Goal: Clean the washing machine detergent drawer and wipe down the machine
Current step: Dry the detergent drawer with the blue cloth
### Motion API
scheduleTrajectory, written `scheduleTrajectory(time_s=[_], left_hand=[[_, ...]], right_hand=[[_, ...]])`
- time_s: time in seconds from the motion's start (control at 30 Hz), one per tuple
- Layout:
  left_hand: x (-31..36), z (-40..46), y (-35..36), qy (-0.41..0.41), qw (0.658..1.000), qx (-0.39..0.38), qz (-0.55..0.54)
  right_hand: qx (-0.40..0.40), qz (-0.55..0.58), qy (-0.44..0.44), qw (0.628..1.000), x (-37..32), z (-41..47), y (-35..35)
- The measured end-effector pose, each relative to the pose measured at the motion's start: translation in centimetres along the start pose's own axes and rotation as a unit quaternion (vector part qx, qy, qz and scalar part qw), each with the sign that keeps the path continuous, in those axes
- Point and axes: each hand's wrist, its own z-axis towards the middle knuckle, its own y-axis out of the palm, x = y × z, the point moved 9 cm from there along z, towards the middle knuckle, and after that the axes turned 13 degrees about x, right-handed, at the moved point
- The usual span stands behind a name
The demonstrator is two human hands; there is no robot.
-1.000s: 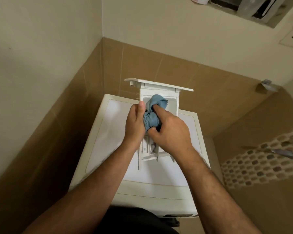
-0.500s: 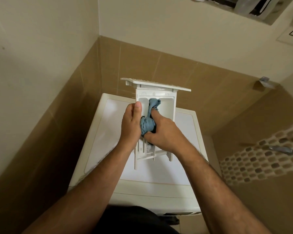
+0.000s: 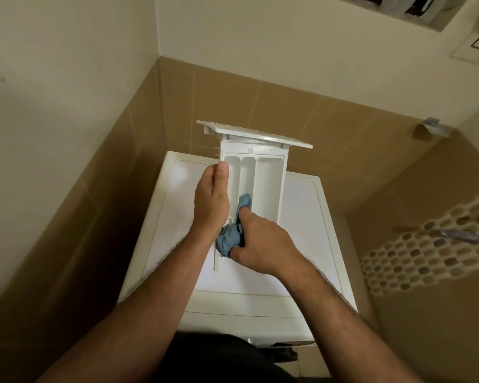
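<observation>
Faintly, detergent drawer (image 3: 266,172) shows moulded compartment symbols.

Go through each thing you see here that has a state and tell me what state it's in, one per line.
White plastic detergent drawer: removed from the machine, lying on its lid, compartments facing up.
Crumpled blue cloth: bunched, pressed into the middle compartment.
Left hand: gripping the drawer's left edge.
Right hand: closed around the cloth.
White washing machine: drawer resting on its top.
</observation>
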Motion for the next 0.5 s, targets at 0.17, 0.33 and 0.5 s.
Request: scheduleTrajectory(time_s=[0.17, 0.33, 0.5], left_hand=[[0.6, -0.3, -0.2, -0.024, 1.0, 0.0, -0.009], [0.9, 0.3, -0.7, -0.061, 0.997, 0.022, -0.045], [0.9, 1.6, -1.9, -0.084, 0.991, 0.071, -0.081]], right_hand=[[0.04, 0.028, 0.017, 0.999, -0.1, 0.0, -0.4], [0.161, 0.046, -0.019, 0.986, -0.6, -1.7, -1.6], [0.174, 0.067, -0.046, 0.981, -0.1, -4.6, 0.4]])
